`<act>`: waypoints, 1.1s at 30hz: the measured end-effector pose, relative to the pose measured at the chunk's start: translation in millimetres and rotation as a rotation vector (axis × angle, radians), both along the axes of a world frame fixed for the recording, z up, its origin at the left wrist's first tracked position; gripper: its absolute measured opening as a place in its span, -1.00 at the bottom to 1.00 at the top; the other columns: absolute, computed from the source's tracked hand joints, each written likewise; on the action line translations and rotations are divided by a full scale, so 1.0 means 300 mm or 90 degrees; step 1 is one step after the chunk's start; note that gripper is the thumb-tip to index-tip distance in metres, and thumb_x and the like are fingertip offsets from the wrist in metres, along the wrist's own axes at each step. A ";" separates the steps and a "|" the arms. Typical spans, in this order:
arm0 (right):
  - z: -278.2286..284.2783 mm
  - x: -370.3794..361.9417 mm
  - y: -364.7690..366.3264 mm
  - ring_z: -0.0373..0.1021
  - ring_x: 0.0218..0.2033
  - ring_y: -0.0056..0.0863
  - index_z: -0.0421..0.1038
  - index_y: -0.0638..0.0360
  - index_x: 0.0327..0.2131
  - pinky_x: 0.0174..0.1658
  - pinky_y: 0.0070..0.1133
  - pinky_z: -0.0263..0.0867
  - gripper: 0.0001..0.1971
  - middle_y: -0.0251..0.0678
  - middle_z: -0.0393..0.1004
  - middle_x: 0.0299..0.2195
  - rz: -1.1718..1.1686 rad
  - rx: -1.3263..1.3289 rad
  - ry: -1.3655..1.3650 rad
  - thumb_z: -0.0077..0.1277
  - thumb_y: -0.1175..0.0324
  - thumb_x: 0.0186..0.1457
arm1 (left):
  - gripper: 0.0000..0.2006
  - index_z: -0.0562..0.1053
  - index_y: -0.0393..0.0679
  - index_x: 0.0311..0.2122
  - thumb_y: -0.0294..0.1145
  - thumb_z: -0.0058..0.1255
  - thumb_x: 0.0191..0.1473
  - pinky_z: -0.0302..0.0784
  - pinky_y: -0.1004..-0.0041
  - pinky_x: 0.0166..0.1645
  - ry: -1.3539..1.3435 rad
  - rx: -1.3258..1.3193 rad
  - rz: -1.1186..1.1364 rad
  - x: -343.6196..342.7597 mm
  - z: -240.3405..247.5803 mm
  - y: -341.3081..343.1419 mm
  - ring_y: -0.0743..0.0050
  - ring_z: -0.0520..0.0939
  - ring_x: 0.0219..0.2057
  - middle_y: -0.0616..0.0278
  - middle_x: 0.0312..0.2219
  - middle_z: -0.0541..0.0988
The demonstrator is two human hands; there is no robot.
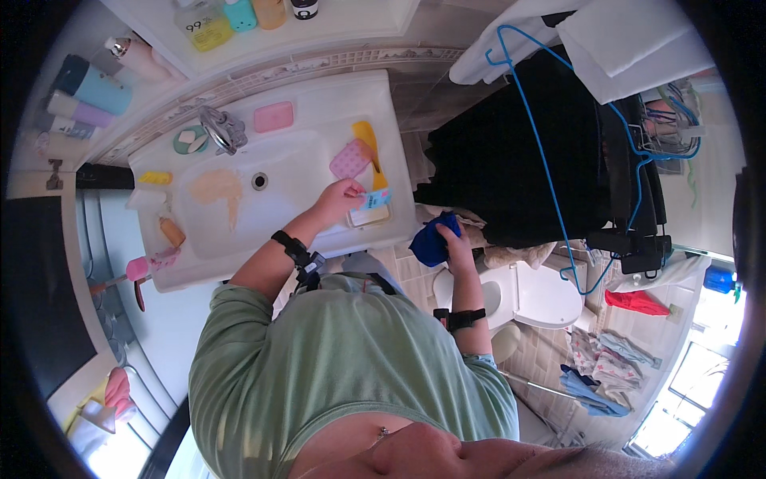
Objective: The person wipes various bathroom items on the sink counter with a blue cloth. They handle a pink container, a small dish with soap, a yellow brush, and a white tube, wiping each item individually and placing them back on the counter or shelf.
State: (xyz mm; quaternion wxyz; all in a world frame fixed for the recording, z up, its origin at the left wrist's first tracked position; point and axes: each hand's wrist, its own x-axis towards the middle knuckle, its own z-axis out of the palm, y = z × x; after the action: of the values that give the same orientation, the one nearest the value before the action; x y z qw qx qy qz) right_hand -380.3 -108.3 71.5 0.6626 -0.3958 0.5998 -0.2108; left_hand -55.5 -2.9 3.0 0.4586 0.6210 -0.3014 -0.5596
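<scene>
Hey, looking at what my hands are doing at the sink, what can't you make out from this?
All in the head view:
- Part of the light blue packet: covered by the left hand's fingers.
- Inside of the blue cloth: hidden by its folds and the right hand.
- Middle of the yellow item: covered by the pink dotted item.
- Yellow bottle's top: cut off by the upper edge.

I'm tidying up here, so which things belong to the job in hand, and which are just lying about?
In hand:
- light-blue packet, left hand
- dark-blue bundle, right hand

Apparently lying about:
- pink spotted item
- orange bottle
- pink rectangular item
</scene>
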 end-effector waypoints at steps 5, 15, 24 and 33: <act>-0.035 -0.033 -0.003 0.46 -0.11 -0.50 0.38 0.18 0.14 0.03 -0.54 0.34 -0.40 -0.33 0.54 -0.11 0.002 -0.002 -0.002 0.29 0.26 0.01 | -0.72 0.52 -0.23 -0.08 -0.39 0.24 0.12 0.49 0.55 -0.12 -0.022 -0.035 -0.006 0.069 0.091 -0.046 0.61 0.55 -0.28 0.32 -0.32 0.58; -0.032 -0.025 -0.003 0.45 -0.09 -0.49 0.38 0.16 0.15 0.05 -0.56 0.32 -0.41 -0.34 0.54 -0.10 0.022 0.000 -0.061 0.28 0.28 0.03 | -0.68 0.53 -0.22 0.01 -0.30 0.16 0.21 0.49 0.54 -0.11 -0.069 -0.145 0.021 0.214 0.411 -0.070 0.66 0.55 -0.24 0.34 -0.27 0.61; -0.060 -0.033 -0.021 0.45 -0.09 -0.48 0.41 0.17 0.14 0.04 -0.54 0.33 -0.42 -0.34 0.54 -0.08 0.025 0.005 -0.053 0.29 0.26 0.03 | -0.72 0.54 -0.18 -0.32 -0.22 0.35 0.00 0.53 0.46 -0.24 -0.393 -0.171 0.018 0.284 0.623 -0.100 0.47 0.62 -0.38 0.24 -0.46 0.63; -0.026 -0.030 -0.031 0.45 -0.08 -0.47 0.42 0.11 0.12 0.03 -0.52 0.34 -0.46 -0.35 0.55 -0.10 0.045 -0.002 -0.035 0.26 0.24 0.05 | -0.78 0.60 -0.26 -0.34 -0.30 0.29 0.08 0.51 0.56 -0.24 -0.360 -0.148 0.123 0.363 0.620 -0.110 0.66 0.58 -0.40 0.32 -0.45 0.65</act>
State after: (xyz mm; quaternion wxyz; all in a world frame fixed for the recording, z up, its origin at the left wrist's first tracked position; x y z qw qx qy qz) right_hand -389.2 -117.5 63.8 0.6854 -0.4116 0.5667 -0.1992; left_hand 53.3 -36.0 188.9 0.4756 0.7208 -0.4188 -0.2807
